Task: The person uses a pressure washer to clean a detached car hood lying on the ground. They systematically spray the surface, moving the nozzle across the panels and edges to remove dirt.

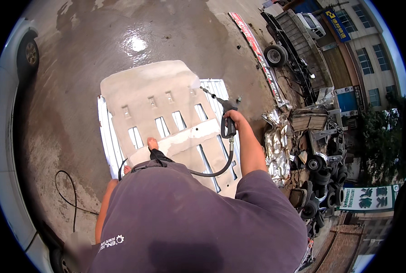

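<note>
My right hand [233, 116] is wrapped round the grip of a black pressure washer gun [229, 105]. Its lance points up and left at the far right corner of a beige moulded car floor carpet [155, 86], where a faint mist shows. From the grip a black hose [221, 172] curves down and behind my shirt. Slots and small holes pierce the carpet, which lies on a white ribbed panel [105, 123]. My left arm [105, 204] reaches forward along my side; its hand is not clearly visible. A small patch of skin ahead of it could be toes or fingers.
One bare foot [153, 144] stands on the carpet. Wet concrete [107, 36] surrounds the panel. A white vehicle [7, 173] stands at the left, near a looped black hose [75, 200]. At the right lie a red sign board [255, 50], crumpled metal scrap [278, 145] and piled tyres [321, 177].
</note>
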The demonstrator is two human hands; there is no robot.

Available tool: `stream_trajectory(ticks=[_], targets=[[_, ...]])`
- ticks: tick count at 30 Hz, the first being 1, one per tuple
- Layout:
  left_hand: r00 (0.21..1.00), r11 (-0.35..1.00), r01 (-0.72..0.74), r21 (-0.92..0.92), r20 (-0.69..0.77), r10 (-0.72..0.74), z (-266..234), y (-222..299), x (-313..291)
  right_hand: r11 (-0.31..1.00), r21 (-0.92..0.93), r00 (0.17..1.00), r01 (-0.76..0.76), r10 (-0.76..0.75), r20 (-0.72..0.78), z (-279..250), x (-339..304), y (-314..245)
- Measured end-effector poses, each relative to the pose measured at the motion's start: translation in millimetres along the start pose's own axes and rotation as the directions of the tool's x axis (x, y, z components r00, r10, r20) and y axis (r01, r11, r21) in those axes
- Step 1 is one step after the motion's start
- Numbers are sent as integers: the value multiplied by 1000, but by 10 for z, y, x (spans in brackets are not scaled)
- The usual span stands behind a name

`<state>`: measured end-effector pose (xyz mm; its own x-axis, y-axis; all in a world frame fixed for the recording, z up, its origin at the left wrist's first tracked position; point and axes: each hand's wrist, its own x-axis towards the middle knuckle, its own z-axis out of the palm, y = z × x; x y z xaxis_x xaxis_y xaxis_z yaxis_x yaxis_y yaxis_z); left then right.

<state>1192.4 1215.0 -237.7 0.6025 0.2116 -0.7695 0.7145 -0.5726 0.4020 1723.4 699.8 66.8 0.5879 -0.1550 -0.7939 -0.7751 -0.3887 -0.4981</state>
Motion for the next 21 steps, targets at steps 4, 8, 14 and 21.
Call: stream_trajectory(ticks=[4,8,14,21], targets=[[998,997,61,55,-23,-60,-30,394,191,999,-37,1000,13,-12,22,-141,248,-343],[998,999,34,-32,-45,-35,-439,1245,-60,997,-81,996,-15,21,85,-311,484,-447],[989,989,141,36,36,-142,-894,2110,-47,984,-175,980,30,5,198,-278,723,-666],[996,993,78,86,-46,-75,-1240,2721,-88,942,-310,964,131,-49,261,19,700,-837]])
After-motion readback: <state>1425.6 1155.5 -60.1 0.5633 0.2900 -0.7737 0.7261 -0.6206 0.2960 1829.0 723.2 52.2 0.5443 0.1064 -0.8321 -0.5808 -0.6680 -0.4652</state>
